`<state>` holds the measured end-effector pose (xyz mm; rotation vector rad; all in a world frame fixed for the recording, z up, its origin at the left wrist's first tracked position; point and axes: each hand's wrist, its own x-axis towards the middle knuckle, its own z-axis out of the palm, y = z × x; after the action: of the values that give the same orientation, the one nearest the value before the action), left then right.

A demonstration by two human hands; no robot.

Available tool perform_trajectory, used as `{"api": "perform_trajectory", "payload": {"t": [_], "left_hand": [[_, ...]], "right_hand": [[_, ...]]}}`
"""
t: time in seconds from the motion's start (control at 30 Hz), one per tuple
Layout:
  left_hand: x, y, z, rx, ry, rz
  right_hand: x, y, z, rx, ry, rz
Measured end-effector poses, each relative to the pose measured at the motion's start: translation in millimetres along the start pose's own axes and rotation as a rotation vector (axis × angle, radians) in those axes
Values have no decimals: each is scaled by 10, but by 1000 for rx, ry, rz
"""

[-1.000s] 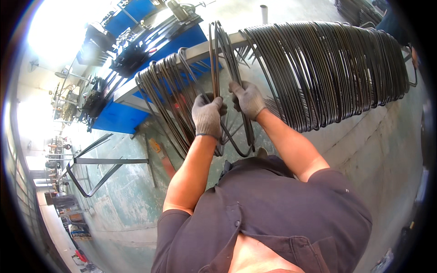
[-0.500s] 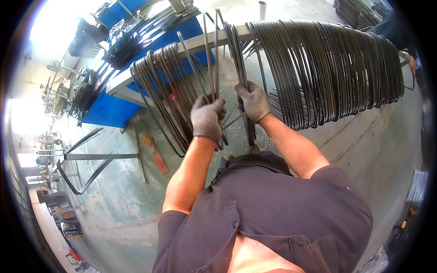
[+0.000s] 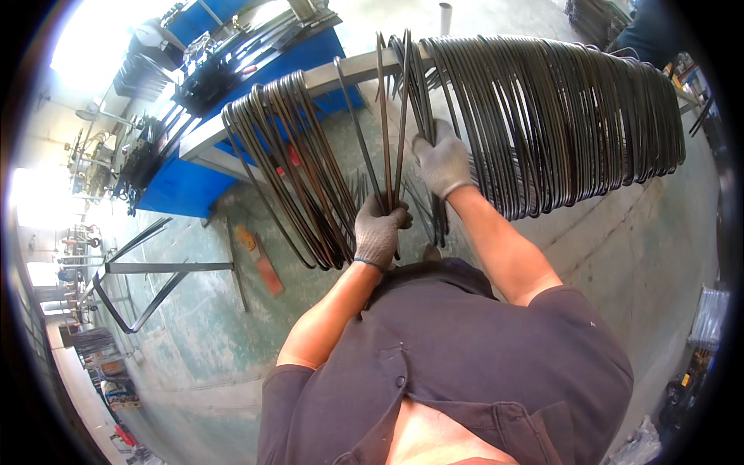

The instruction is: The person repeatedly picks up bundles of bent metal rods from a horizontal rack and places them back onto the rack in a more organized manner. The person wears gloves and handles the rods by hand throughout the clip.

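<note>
Head view: a grey metal beam passes in front of the person, and many narrow loops of dark metal rod are hung over it. The left hand, in a grey knitted glove, is on the near side of the beam and lower than it. Its fingers are closed around a few loose loops, which spread apart above the fist, and their rounded tops reach up to the beam and partly higher than it. Whether these tops touch the beam, I cannot tell. The right hand, in a similar glove, is also on the near side, closer to the beam than the left one. It is closed on a tight bundle of loops, whose upper part is at the beam; its fingertips are hidden behind the rods. The two hands are apart from each other. Along the left part of the beam hangs a smaller group of loops; along the right part hangs a long, dense row of loops. Behind the left part of the beam stands a blue bench with metal pieces on it. On the near side of that part, a flat rust-red piece lies on the greenish floor.
</note>
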<state>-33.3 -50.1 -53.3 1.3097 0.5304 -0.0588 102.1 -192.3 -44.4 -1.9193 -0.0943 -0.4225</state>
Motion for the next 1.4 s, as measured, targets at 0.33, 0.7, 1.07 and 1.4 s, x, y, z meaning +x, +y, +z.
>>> {"api": "perform_trajectory", "payload": {"t": [0.33,0.7,1.07,1.4], "left_hand": [[-110,130,-30,-31,-46,9],[-707,1368,102,-74,3,195],[-633,898,-10,101,-233,-35],[-26,770,-858,444,166,623]], "right_hand": [[63,-534,288,41,-357,303],[512,-1700,388,529,-648,120],[60,-1324,179,704,-646,331],[-44,-274,384,526,-575,467]]}}
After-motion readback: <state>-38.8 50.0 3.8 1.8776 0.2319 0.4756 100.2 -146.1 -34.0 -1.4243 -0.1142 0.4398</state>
